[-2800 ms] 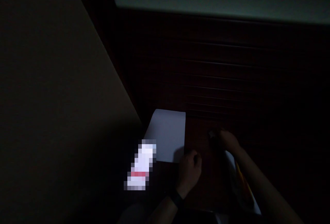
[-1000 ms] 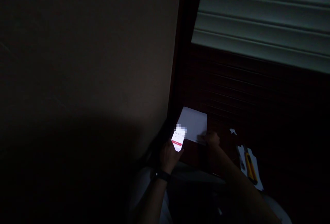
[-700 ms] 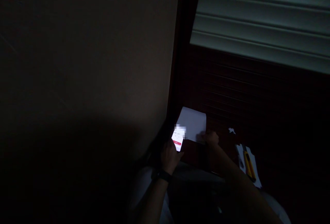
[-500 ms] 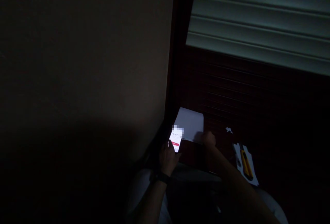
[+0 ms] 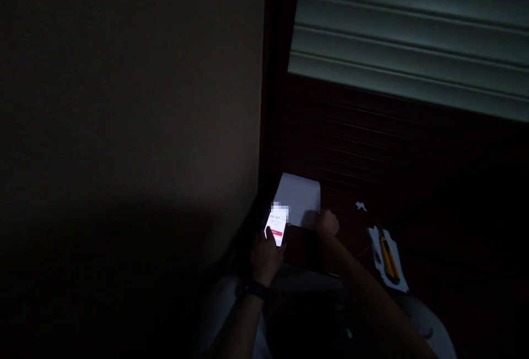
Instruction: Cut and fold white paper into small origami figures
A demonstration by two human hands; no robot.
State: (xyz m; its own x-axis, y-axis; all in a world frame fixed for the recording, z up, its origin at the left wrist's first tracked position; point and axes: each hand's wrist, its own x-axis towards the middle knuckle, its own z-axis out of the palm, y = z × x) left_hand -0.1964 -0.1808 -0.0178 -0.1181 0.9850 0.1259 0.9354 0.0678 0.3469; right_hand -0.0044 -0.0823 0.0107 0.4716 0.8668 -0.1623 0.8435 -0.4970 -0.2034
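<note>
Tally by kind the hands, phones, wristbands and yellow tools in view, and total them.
Hands: 2 (left hand, right hand)
Phone: 1
Wristband: 1
Yellow tool: 1
Total: 5

Phone screen (image 5: pixel 276 229): bright, digits starting 00:07, the rest too small to read, red bar under them, top end pixelated
Phone pose: slanted, upper end overlapping the lower left corner of the paper (image 5: pixel 300 196) from this angle; left hand (image 5: pixel 265 257) has fingers over the bottom part – can't tell if it's gripped or just lying there
Paper look: pale sheet, kinda bluish in this light, shadow on its lower right
Paper spot: on the dark surface – curled right hand (image 5: pixel 328 222) at its lower right corner
</note>
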